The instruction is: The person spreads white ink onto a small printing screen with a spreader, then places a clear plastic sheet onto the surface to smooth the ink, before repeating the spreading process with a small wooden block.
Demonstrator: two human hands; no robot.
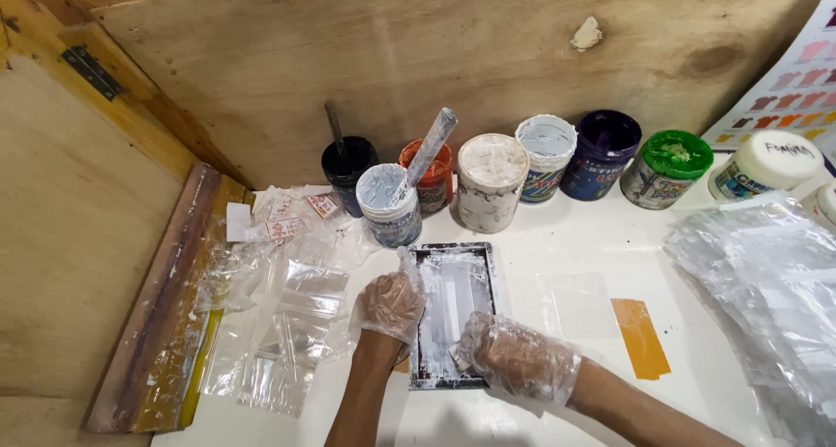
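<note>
Mid-print, it seems: left hand (389, 303) steadies the frame (453, 312), grip curled on its edge; right hand (520, 357) presses its white-inked lower end, grip unclear; next calls for an even pull

A small framed screen (453, 312) lay on the desk (601, 238), with a row of paint tubs (522, 164) behind it against the wooden wall (392, 47). Loose plastic bags (292, 325) lay to its left, a stack of plastic sheets (766, 299) to its right, and a wooden-handled squeegee (161, 316) at the desk's left edge.
</note>
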